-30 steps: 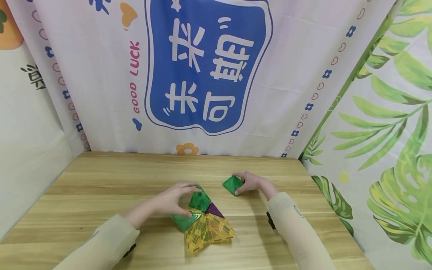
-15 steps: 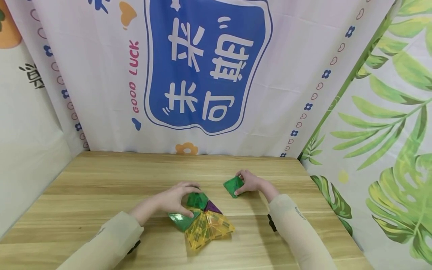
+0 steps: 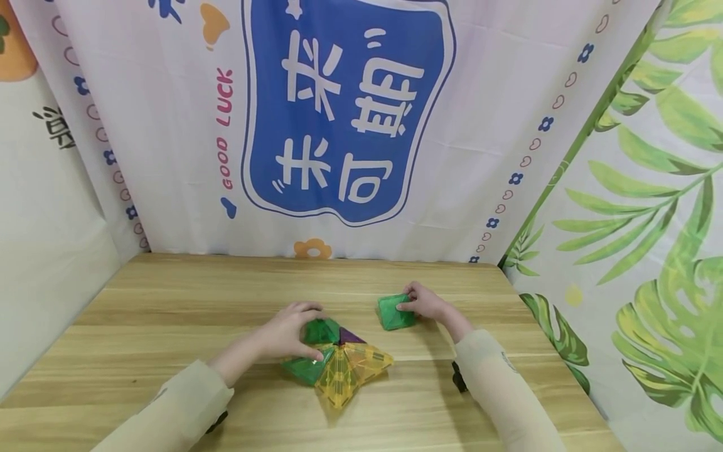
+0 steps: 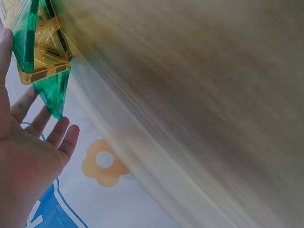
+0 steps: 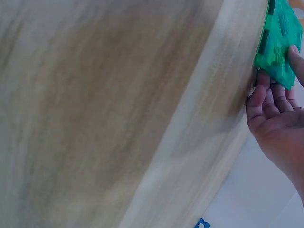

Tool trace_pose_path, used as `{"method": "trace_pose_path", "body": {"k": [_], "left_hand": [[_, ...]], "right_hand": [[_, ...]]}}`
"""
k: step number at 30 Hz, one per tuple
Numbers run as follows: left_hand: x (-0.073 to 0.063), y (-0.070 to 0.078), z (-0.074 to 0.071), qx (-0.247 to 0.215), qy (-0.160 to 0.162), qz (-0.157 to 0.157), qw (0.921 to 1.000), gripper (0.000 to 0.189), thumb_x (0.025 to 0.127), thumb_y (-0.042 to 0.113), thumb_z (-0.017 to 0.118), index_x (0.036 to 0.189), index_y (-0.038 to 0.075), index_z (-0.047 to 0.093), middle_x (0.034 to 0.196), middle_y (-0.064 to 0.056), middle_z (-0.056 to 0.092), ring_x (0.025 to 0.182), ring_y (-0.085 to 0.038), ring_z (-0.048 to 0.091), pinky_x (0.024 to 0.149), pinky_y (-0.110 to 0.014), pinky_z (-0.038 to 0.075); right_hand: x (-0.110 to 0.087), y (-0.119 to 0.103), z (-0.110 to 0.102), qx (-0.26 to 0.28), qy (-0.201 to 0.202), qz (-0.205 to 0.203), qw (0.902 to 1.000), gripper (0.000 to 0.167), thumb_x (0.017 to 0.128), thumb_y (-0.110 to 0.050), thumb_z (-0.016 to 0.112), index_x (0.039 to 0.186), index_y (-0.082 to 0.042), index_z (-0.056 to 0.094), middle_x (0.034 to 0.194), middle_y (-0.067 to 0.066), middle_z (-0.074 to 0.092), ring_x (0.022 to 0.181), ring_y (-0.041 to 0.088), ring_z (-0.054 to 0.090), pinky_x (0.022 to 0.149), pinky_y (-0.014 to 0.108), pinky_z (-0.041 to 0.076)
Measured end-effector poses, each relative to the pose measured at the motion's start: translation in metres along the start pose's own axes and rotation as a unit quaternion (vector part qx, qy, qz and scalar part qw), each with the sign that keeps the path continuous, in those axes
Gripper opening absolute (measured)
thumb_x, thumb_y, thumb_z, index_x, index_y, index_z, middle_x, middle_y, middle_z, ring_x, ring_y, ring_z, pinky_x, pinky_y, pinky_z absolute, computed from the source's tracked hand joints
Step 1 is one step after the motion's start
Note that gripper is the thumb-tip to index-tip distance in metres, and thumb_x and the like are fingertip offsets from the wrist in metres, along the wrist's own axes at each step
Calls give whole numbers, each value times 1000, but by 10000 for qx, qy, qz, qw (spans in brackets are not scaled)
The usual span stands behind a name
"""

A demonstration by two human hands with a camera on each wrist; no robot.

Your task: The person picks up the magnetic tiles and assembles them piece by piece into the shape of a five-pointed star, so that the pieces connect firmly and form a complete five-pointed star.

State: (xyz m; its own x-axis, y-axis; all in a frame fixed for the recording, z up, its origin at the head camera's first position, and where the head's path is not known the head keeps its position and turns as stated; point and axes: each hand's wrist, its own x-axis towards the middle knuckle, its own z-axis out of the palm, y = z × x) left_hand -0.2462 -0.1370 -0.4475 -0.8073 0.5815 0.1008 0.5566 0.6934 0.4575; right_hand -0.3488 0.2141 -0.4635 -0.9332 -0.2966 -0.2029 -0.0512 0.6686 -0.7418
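A cluster of see-through magnetic tiles sits at the middle of the table, with yellow tiles [image 3: 339,376] in front, a purple tile [image 3: 351,337] behind and green tiles on the left. My left hand [image 3: 289,333] grips the cluster from its left, thumb on the nearer green tile [image 3: 307,370] and fingers at the farther green tile [image 3: 321,331]. In the left wrist view, fingertips lie along a green triangle's edge [image 4: 55,95]. Apart from the cluster, to its right and farther back, my right hand [image 3: 430,304] pinches a green magnetic-tile piece [image 5: 280,45] between thumb and fingers.
The wooden table [image 3: 186,301] carries the tiles. A white printed cloth [image 3: 169,157] hangs behind its far edge, and a leaf-patterned cloth [image 3: 649,251] is at the right. A dark band [image 3: 459,378] shows under the right sleeve.
The tile cluster has turned and tilted under my left hand, its front yellow point swinging right. My right hand has turned the green piece, so a squarer face shows in the head view.
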Motion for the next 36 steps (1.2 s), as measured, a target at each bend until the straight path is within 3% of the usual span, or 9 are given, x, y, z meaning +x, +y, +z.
{"method": "trace_pose_path", "body": {"k": [2, 10, 16, 22, 27, 36], "left_hand": [[-1, 1, 1, 63, 107, -29, 9999, 83, 68, 58, 75, 134, 16, 52, 143, -12, 41, 133, -36, 33, 105, -62, 26], [-7, 1, 0, 281, 351, -33, 9990, 77, 71, 59, 71, 132, 16, 55, 140, -13, 46, 129, -36, 39, 104, -62, 28], [-8, -2, -3, 278, 426, 136, 9986, 58, 78, 43, 73, 126, 12, 60, 133, -14, 52, 122, -34, 45, 101, -57, 37], [-8, -4, -4, 537, 703, 130, 9960, 47, 74, 27, 80, 116, 13, 65, 124, -12, 57, 113, -31, 51, 97, -54, 41], [-7, -5, -2, 669, 855, 26, 9941, 44, 70, 28, 83, 108, 13, 68, 117, -6, 60, 108, -28, 53, 95, -51, 44], [-9, -5, 1, 612, 835, -183, 9945, 41, 70, 36, 83, 102, 18, 67, 105, 3, 59, 101, -20, 55, 89, -45, 47]], "right_hand": [[0, 1, 0, 268, 3, 35, 9996, 40, 88, -18, 67, 117, -2, 45, 108, 16, 58, 90, 22, 58, 72, 31, 52], [-4, -6, 2, 1087, 204, 58, 9939, 27, 93, -9, 59, 115, 2, 48, 93, 8, 55, 82, 16, 56, 71, 29, 52], [-5, -14, 1, 1353, 402, 3, 9900, 28, 93, -10, 58, 117, 3, 48, 94, 7, 57, 80, 14, 53, 74, 33, 48], [-8, -26, -1, 2075, 359, -20, 9776, 34, 96, -13, 55, 125, 1, 43, 105, 11, 64, 83, 12, 61, 78, 31, 51], [-13, -39, -2, 2367, 310, -118, 9710, 33, 97, -12, 52, 126, 0, 41, 106, 13, 65, 82, 13, 65, 76, 29, 53], [-18, -55, 2, 2772, 274, -323, 9599, 31, 97, -7, 51, 124, 1, 39, 101, 10, 65, 78, 11, 64, 71, 26, 53]]}}
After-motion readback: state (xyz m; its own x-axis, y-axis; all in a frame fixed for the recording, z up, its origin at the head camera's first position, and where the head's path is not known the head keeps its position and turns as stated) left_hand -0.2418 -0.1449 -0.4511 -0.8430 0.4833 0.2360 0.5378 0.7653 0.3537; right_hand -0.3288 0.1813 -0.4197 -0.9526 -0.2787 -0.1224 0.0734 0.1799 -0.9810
